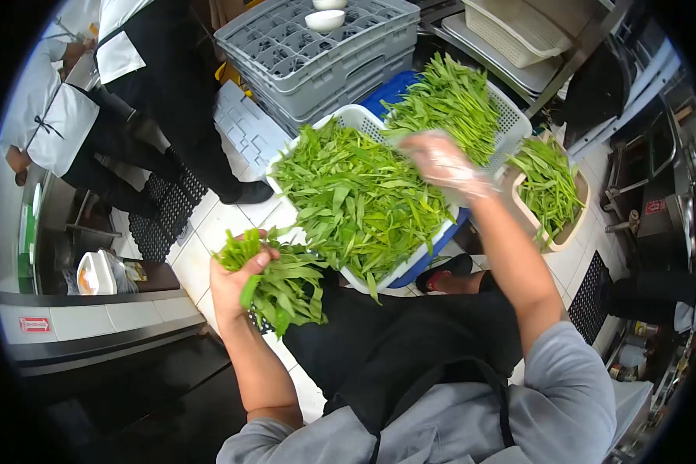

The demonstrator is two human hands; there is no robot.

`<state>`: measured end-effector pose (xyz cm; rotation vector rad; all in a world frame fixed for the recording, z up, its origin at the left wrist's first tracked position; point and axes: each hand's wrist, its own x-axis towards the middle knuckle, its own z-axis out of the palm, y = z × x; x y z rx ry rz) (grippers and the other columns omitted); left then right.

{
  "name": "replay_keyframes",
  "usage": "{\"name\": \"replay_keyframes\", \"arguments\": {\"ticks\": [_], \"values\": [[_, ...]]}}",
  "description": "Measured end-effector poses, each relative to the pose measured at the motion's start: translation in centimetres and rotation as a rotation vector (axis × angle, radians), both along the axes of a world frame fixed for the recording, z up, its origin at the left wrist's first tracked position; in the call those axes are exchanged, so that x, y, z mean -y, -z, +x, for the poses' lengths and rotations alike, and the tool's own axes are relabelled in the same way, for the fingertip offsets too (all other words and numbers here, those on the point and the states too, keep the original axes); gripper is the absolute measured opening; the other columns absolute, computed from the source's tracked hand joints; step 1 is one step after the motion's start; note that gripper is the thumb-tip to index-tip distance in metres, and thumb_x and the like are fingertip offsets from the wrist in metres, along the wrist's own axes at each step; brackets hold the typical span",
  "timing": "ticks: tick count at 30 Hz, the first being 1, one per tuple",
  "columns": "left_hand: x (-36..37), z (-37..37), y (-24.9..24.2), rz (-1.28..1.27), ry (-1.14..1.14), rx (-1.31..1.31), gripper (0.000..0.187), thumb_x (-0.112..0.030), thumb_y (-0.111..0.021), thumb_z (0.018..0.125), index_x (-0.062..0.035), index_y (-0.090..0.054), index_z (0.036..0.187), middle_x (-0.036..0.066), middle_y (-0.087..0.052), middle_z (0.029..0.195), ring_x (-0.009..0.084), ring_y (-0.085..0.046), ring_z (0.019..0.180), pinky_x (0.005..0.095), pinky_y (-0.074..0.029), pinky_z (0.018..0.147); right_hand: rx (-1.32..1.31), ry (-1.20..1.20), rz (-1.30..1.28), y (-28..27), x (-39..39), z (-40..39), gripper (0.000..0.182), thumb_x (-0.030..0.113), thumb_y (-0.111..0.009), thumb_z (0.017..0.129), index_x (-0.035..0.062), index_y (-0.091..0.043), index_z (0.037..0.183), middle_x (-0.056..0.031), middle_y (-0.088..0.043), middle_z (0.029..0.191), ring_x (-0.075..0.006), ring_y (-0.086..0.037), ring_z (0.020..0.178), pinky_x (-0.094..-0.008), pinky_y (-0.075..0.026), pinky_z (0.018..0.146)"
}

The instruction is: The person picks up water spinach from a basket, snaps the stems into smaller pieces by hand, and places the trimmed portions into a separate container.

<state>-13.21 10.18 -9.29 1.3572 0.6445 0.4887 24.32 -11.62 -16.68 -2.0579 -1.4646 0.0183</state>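
My left hand (230,288) is closed around a bunch of water spinach (288,284), its cut stems up by my thumb and its leaves hanging to the right. My right hand (447,164), in a clear plastic glove, is over the border between two baskets of greens; its fingers are smeared by motion. Below it, loose leaves (356,197) heap up in a white basket (352,116). Long-stemmed water spinach (448,104) fills the grey perforated basket (510,116) behind. To the right, a beige tub (586,203) holds more greens (547,185).
Stacked grey dish racks (317,69) with white bowls (325,21) stand at the back. Two people in dark trousers (174,85) are at the left, one foot near the white basket. Black mats (166,213) lie on the tiled floor (209,232). A counter edge (124,334) runs along the left.
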Motion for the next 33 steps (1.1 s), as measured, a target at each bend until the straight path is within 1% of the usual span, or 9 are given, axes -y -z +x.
{"name": "replay_keyframes", "arguments": {"ticks": [6,10,17,20,24,25,28,30,33], "values": [[-1.3,-1.0,1.1,0.045,-0.040,-0.100,0.028,0.001,-0.075,0.085,0.0079,-0.067,0.111,0.010,-0.070,0.090,0.0202,-0.069,0.080,0.0328,-0.055,0.073,-0.105,0.197,-0.396,5.9,-12.6,-1.2,0.029,0.004,-0.053,0.089,0.0052,-0.074,0.109,-0.0253,-0.073,0.108,-0.0408,-0.069,0.107,-0.0503,-0.053,0.098],[-2.5,-2.3,2.1,0.047,-0.082,-0.074,0.026,0.000,-0.075,0.086,0.0068,-0.067,0.110,0.010,-0.070,0.090,0.0185,-0.068,0.079,0.0314,-0.054,0.073,0.165,0.057,-0.712,4.8,-14.2,0.1,0.023,0.008,-0.058,0.088,0.0041,-0.075,0.104,-0.0202,-0.075,0.108,-0.0375,-0.073,0.103,-0.0488,-0.057,0.090],[-1.3,-0.6,1.9,0.186,-0.043,-0.073,0.019,-0.001,-0.076,0.090,0.0015,-0.069,0.107,0.001,-0.070,0.088,0.0075,-0.062,0.078,0.0253,-0.051,0.074,0.153,-0.021,-0.232,-3.5,-7.9,-1.2,0.019,0.012,-0.056,0.090,0.0029,-0.068,0.102,-0.0240,-0.071,0.101,-0.0439,-0.068,0.097,-0.0512,-0.055,0.085],[0.1,0.8,0.0,0.205,-0.061,-0.013,0.020,0.000,-0.076,0.089,0.0019,-0.069,0.107,-0.001,-0.070,0.087,0.0072,-0.061,0.076,0.0254,-0.050,0.072,0.049,0.004,-0.212,-8.5,-4.2,-3.3,0.020,0.005,-0.059,0.087,0.0006,-0.063,0.106,-0.0248,-0.067,0.094,-0.0443,-0.065,0.098,-0.0504,-0.052,0.088],[1.6,3.3,-3.0,0.574,-0.025,-0.049,0.019,0.001,-0.078,0.085,0.0014,-0.070,0.102,0.003,-0.070,0.082,0.0084,-0.061,0.071,0.0255,-0.049,0.067,-0.046,0.004,-0.166,-8.2,0.4,-4.4,0.034,0.008,-0.059,0.087,0.0032,-0.067,0.120,-0.0258,-0.069,0.107,-0.0438,-0.063,0.106,-0.0514,-0.049,0.096],[2.2,4.2,-4.5,0.697,0.003,-0.131,0.020,-0.004,-0.078,0.084,0.0001,-0.071,0.102,0.012,-0.073,0.084,0.0197,-0.068,0.070,0.0324,-0.052,0.069,-0.053,-0.030,-0.172,-8.4,1.2,-4.7,0.040,0.008,-0.058,0.088,0.0045,-0.068,0.126,-0.0259,-0.069,0.110,-0.0433,-0.064,0.106,-0.0504,-0.049,0.097],[4.1,7.6,-7.2,1.150,0.167,-0.144,0.018,-0.007,-0.078,0.084,-0.0019,-0.072,0.100,0.013,-0.072,0.080,0.0274,-0.069,0.072,0.0359,-0.054,0.070,-0.078,-0.008,-0.144,-7.3,2.8,-5.6,0.036,0.009,-0.058,0.090,0.0046,-0.069,0.124,-0.0260,-0.069,0.111,-0.0432,-0.063,0.109,-0.0485,-0.049,0.098],[5.4,10.3,-7.4,1.215,0.333,-0.195,0.019,-0.014,-0.077,0.083,-0.0030,-0.070,0.097,0.020,-0.071,0.086,0.0417,-0.068,0.082,0.0465,-0.054,0.075,-0.153,0.016,-0.119,-7.4,3.3,-6.9,0.030,0.012,-0.060,0.094,0.0056,-0.071,0.122,-0.0225,-0.069,0.116,-0.0406,-0.061,0.114,-0.0465,-0.048,0.102],[7.6,14.0,-6.1,1.251,0.458,-0.216,0.019,-0.018,-0.075,0.085,-0.0029,-0.070,0.097,0.022,-0.071,0.088,0.0451,-0.067,0.088,0.0519,-0.053,0.080,-0.227,0.048,-0.046,-7.5,4.3,-8.3,0.029,0.012,-0.062,0.095,0.0074,-0.071,0.122,-0.0177,-0.069,0.119,-0.0373,-0.059,0.118,-0.0459,-0.047,0.104]]}}
